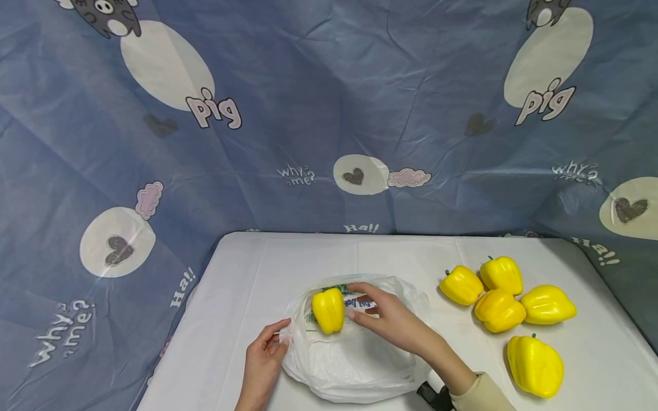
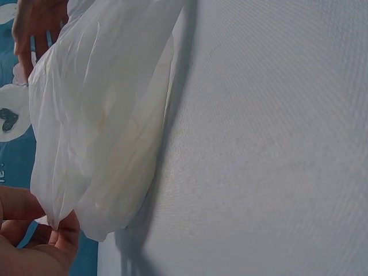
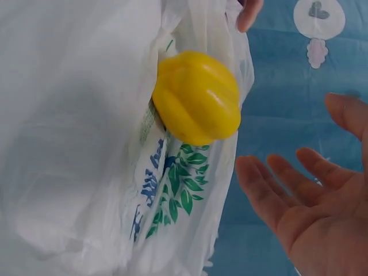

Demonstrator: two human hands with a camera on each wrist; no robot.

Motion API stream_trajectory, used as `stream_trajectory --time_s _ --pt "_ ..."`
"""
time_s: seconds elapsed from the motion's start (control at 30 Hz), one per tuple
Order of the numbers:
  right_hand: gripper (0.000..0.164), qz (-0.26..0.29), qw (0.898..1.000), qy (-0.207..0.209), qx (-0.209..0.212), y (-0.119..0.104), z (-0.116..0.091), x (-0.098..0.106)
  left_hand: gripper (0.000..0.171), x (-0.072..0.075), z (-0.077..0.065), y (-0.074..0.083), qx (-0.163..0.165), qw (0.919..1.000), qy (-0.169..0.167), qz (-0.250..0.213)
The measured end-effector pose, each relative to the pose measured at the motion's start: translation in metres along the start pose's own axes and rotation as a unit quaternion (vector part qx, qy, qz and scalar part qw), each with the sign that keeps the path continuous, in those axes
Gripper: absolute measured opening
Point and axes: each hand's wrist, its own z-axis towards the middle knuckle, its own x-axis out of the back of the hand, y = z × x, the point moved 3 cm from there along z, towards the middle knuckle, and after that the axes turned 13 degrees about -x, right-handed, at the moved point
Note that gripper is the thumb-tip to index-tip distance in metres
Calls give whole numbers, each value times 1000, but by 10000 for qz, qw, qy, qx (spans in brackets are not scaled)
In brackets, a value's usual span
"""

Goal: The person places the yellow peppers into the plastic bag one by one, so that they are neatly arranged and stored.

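A white plastic bag [image 1: 354, 365] with green and blue print lies with its mouth spread on the table. One yellow bell pepper [image 1: 328, 311] is at the bag's mouth, over the printed part; the right wrist view shows this pepper [image 3: 198, 98] against the plastic. My left hand [image 1: 263, 359] pinches the bag's left rim between thumb and fingers, as the left wrist view of that hand [image 2: 40, 238] also shows. Just right of the pepper is my right hand [image 1: 388, 319], its fingers spread and holding nothing; in the right wrist view this hand [image 3: 310, 201] stands apart from the pepper.
Several more yellow bell peppers [image 1: 500, 311] lie grouped on the right of the white table [image 1: 247, 268], one of them [image 1: 536, 365] nearer the front. A black object [image 1: 434, 395] is by the right sleeve [image 1: 483, 394]. Blue printed cloth [image 1: 288, 114] hangs behind the table.
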Motion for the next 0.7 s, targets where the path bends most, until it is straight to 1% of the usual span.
stream_trajectory --time_s 0.13,0.33,0.5,0.7 --pt "52 85 10000 -9 -50 2 -10 3 40 0 0 0 27 10000 -7 20" --pt "50 273 9996 68 -98 8 -22 4 40 1 -1 2 -61 10000 7 37" --pt "49 381 9988 176 -255 14 -31 6 40 1 -1 3 -97 9999 3 60" --pt "49 593 9962 262 -580 23 -42 7 39 0 -1 4 -201 9997 32 96"
